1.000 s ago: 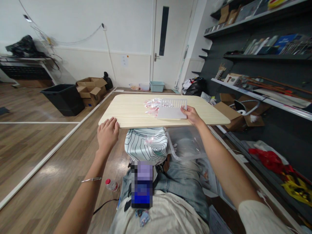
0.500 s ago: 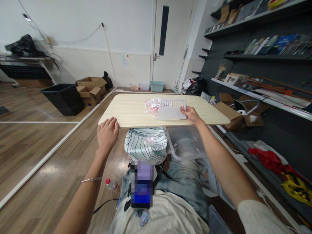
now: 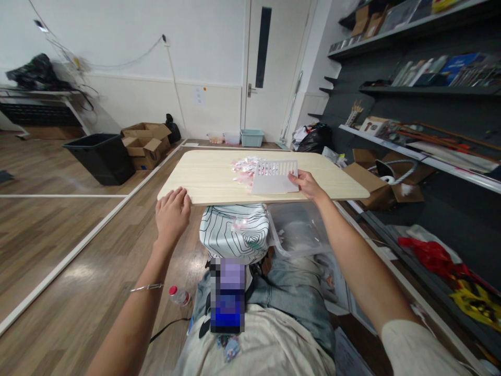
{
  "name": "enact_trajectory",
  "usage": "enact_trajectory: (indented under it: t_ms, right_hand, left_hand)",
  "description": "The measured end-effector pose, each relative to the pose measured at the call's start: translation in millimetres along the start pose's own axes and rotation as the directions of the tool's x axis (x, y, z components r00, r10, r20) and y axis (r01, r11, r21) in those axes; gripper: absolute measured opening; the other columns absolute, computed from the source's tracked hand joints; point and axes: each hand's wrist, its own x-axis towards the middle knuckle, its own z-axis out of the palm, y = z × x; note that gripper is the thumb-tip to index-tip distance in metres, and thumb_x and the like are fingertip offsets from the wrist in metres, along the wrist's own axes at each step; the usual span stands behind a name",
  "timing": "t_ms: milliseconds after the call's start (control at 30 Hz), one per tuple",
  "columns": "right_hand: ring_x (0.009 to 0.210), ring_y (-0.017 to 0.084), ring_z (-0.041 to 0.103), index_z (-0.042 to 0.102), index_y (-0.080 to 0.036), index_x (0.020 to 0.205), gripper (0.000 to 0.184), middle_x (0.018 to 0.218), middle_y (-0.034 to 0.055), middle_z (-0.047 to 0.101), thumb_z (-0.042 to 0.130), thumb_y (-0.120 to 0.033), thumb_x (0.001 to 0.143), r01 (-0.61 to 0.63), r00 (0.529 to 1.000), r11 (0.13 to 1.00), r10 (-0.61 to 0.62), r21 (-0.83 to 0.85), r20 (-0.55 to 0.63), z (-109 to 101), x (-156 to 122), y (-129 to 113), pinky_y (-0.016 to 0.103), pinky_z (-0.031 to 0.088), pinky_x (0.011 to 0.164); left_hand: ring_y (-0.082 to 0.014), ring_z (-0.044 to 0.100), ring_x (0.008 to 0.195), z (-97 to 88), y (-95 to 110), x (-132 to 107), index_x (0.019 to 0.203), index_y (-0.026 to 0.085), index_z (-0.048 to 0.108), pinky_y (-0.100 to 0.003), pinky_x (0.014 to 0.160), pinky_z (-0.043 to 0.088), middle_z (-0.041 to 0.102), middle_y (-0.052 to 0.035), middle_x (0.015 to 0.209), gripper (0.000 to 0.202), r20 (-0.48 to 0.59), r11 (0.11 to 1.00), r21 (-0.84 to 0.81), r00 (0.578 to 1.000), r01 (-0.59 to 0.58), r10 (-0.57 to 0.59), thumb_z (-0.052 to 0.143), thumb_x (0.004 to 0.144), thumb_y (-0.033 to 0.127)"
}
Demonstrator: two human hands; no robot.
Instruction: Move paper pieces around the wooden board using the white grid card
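My right hand (image 3: 307, 185) grips the right edge of a white slotted plastic panel (image 3: 273, 177) that lies tilted on a pale wooden tabletop (image 3: 203, 177). Behind the panel's far edge sits a heap of small pink and white packets (image 3: 243, 168). My left hand (image 3: 172, 211) is curled over the table's near left edge, fingers on top of the board. Below the tabletop, my knee carries a white cloth with black line patterns (image 3: 234, 232).
A clear plastic bin (image 3: 299, 230) stands under the table on the right. Dark shelves (image 3: 415, 89) with boxes and books fill the right wall. A black tub (image 3: 102, 157) and cardboard boxes (image 3: 146, 143) stand on the wooden floor to the left. A small bottle (image 3: 179, 296) lies by my leg.
The white panel and my right hand have shifted slightly left. My left hand stays on the table edge.
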Motion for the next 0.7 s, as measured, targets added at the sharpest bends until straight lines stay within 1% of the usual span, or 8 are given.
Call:
enact_trajectory:
  t_ms: [100,167,300,400,500,600,700]
  right_hand:
    - [0.077,0.022,0.072,0.081,-0.025,0.085,0.068,0.084,0.0004,0.082,0.109,-0.074,0.048,0.014,1.0,1.0,-0.014,-0.004,-0.019,-0.3,0.5,0.7,0.034,0.06,0.076]
    - [0.077,0.022,0.071,0.08,-0.025,0.085,0.069,0.083,0.0005,0.081,0.109,-0.075,0.047,0.016,1.0,1.0,-0.016,-0.005,-0.014,0.4,0.5,0.1,0.034,0.06,0.075]
    - [0.073,0.021,0.068,0.08,-0.025,0.083,0.069,0.08,0.0005,0.079,0.109,-0.076,0.045,0.003,1.0,1.0,-0.003,-0.022,0.025,2.0,-1.0,-2.9,0.034,0.058,0.072]
    - [0.074,0.022,0.069,0.082,-0.025,0.085,0.068,0.081,0.0015,0.08,0.109,-0.075,0.047,-0.016,0.997,0.998,0.019,-0.053,0.072,2.1,-2.5,-5.2,0.035,0.058,0.071]
    - [0.077,0.024,0.071,0.083,-0.025,0.087,0.067,0.083,0.0024,0.081,0.109,-0.074,0.049,-0.028,0.994,0.997,0.034,-0.065,0.1,1.4,-2.8,-5.8,0.036,0.059,0.074]
    - [0.08,0.024,0.072,0.082,-0.024,0.086,0.066,0.084,0.0027,0.08,0.108,-0.073,0.05,-0.017,0.997,0.998,0.021,-0.055,0.08,0.9,-2.1,-5.0,0.036,0.06,0.077]
    - [0.079,0.024,0.072,0.081,-0.025,0.085,0.069,0.083,0.0022,0.08,0.107,-0.078,0.048,-0.003,0.999,1.0,0.004,-0.027,0.038,1.2,-1.3,-4.1,0.037,0.061,0.077]
  left_hand:
    - [-0.0365,0.058,0.157,0.7,-0.9,0.0,0.148,0.022,0.078,-0.055,0.134,0.035,0.073,-0.0143,0.161,0.054,-0.006,1.0,-0.001,1.0,-0.004,0.004,0.042,0.114,0.042]
    - [-0.0361,0.058,0.157,0.9,-1.1,-0.1,0.148,0.023,0.078,-0.054,0.134,0.036,0.074,-0.013,0.16,0.053,-0.01,1.0,0.003,1.0,-0.006,0.006,0.042,0.114,0.042]
    - [-0.0365,0.059,0.156,1.2,-1.4,-0.5,0.148,0.022,0.078,-0.054,0.134,0.036,0.074,-0.0138,0.16,0.054,-0.017,1.0,0.006,1.0,-0.008,0.008,0.041,0.114,0.043]
    - [-0.036,0.059,0.155,1.5,-1.9,-0.7,0.147,0.024,0.078,-0.054,0.134,0.036,0.075,-0.0124,0.159,0.053,-0.018,1.0,0.005,1.0,-0.011,0.011,0.042,0.114,0.043]
    - [-0.0363,0.058,0.156,1.6,-2.3,-0.8,0.147,0.024,0.078,-0.055,0.134,0.036,0.075,-0.0129,0.16,0.053,-0.018,1.0,0.002,1.0,-0.013,0.014,0.042,0.114,0.043]
    - [-0.0369,0.058,0.156,1.4,-2.3,-0.7,0.148,0.023,0.078,-0.056,0.134,0.035,0.074,-0.0136,0.16,0.054,-0.013,1.0,-0.003,1.0,-0.01,0.01,0.041,0.114,0.043]
    - [-0.0374,0.057,0.157,1.4,-2.2,-0.6,0.148,0.021,0.077,-0.056,0.135,0.034,0.074,-0.0143,0.161,0.055,-0.007,1.0,-0.003,1.0,-0.012,0.012,0.039,0.115,0.044]
